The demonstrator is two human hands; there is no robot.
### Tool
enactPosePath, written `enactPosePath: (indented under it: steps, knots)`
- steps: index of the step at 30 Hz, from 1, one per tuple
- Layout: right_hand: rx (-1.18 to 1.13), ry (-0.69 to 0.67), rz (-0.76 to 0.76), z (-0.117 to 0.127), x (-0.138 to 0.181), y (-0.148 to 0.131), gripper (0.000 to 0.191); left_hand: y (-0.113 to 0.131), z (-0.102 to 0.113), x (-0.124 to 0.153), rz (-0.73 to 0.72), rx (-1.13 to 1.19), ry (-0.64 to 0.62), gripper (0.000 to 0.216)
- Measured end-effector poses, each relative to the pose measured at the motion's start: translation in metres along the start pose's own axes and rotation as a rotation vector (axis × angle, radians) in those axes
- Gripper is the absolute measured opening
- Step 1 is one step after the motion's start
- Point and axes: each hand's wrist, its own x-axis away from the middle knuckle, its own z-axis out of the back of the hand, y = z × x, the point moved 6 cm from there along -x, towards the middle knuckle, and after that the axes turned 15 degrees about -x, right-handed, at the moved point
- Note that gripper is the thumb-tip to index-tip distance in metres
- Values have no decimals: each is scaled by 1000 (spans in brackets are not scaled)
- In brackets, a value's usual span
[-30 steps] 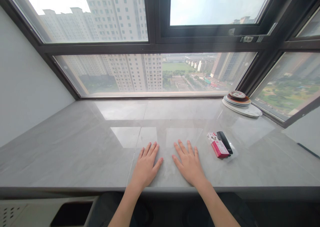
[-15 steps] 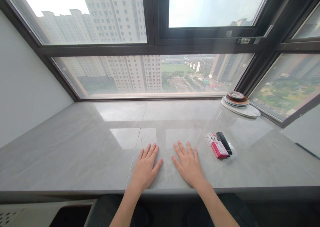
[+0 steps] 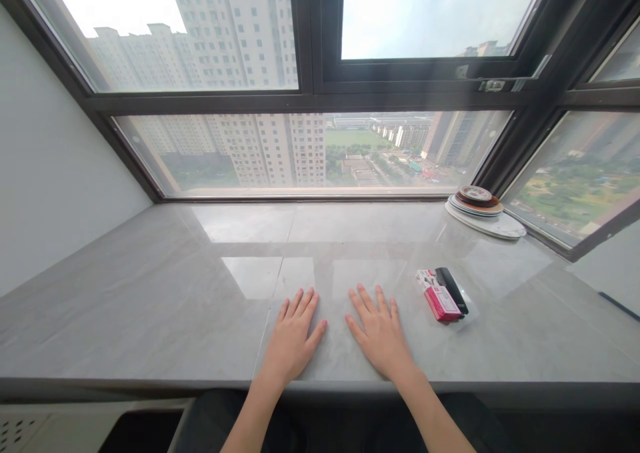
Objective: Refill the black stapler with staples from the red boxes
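Two hands rest palm down on one gray ledge point(image 3: 150, 326), near its front edge. The left hand point(image 3: 290, 336) lies flat, fingers slightly parted, thumb angled out. The right hand point(image 3: 380, 333) lies flat, fingers spread. The hands are apart.

Surrounding items:
- One pink-and-white box point(image 3: 441, 301) lies on the ledge, to the right of the right hand and near it.
- One black item point(image 3: 452, 292) lies alongside the box, on its right. Clear plastic point(image 3: 470, 314) shows at the edge of this pair.
- One stack of plates point(image 3: 477, 204) occupies the far right corner, on a white slab point(image 3: 510, 228). The topmost plate bears a red-and-white design; the exact plate count cannot be determined.
- One dark window frame point(image 3: 307, 102) bounds the rear of the ledge; one metal latch point(image 3: 493, 86) is visible on it.

Markings: the box carries print, too small to read.
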Motion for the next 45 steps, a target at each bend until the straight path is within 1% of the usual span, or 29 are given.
enactPosePath:
  steps: [32,45]
  knots:
    - [-1,-1,-2,-1,0,0,62,-1,1,1,-2,22,19,60]
    - [0,5,-2,-1,1,0,62,0,1,0,0,10,3,59]
